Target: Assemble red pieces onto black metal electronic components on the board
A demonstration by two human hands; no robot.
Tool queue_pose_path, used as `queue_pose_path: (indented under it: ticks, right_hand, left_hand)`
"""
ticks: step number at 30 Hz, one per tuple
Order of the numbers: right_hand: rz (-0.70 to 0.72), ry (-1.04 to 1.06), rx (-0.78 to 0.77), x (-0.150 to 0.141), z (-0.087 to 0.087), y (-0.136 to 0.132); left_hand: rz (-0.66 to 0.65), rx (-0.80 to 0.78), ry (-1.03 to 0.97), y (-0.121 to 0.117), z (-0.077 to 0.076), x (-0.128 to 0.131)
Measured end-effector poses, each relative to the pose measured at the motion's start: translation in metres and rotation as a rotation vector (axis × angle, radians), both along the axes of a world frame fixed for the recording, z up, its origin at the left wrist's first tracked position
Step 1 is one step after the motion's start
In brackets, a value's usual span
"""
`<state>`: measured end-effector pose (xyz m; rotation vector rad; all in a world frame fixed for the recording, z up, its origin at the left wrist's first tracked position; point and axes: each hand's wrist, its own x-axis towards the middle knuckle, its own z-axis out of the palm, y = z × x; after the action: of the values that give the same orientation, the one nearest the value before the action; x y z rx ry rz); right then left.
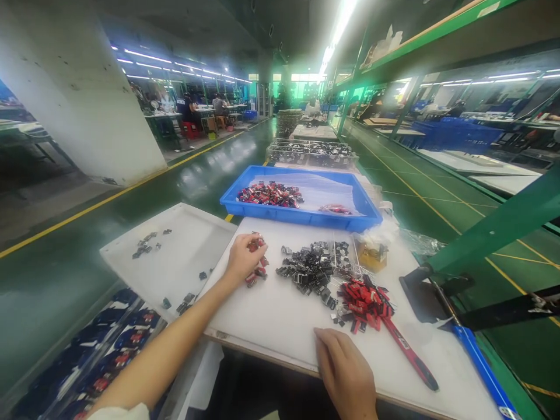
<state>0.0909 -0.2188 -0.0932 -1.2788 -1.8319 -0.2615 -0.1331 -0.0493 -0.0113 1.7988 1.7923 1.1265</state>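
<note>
My left hand (245,256) is over the white tabletop with its fingers curled in around small red parts (258,242). More red-and-metal pieces (257,274) lie right beside its fingertips. Nearer to me, my right hand (345,370) rests at the table's front edge, its fingers laid out loosely and nothing visible in them. Between and beyond the hands is a heap of small black-and-metal parts (308,265). To its right sits a pile of red and black strips (365,300). A red-handled tool (409,353) leads out of that pile towards the front right.
A blue tray (301,214) with red parts (270,194) stands at the table's back. On the left, a white board (175,233) carries scattered dark parts. A yellowish container (371,256) is back right. A green post (499,221) and blue-handled tool (481,367) border the right side.
</note>
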Motion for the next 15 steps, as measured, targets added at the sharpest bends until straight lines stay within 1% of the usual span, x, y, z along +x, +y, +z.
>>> queue_pose_path:
  ticks: [3,7,10,12,15]
  right_hand:
    - [0.002,0.002,-0.02,0.0,0.0,-0.001]
    - [-0.006,-0.007,-0.031,0.001,0.001,-0.002]
    - [-0.008,-0.007,-0.051,0.002,0.001,-0.002]
    - [-0.007,-0.002,-0.057,0.002,0.002,-0.002]
    - [-0.009,0.0,-0.056,0.002,0.003,-0.002]
  left_hand:
    - [-0.008,-0.014,0.025,0.001,-0.002,-0.001]
    - [-0.081,-0.028,0.167,-0.002,-0.007,0.003]
    - [-0.128,-0.055,0.254,-0.006,-0.008,0.003]
    - [-0.159,-0.058,0.278,-0.01,-0.008,0.001]
    - [-0.204,-0.038,0.257,-0.016,-0.011,-0.005]
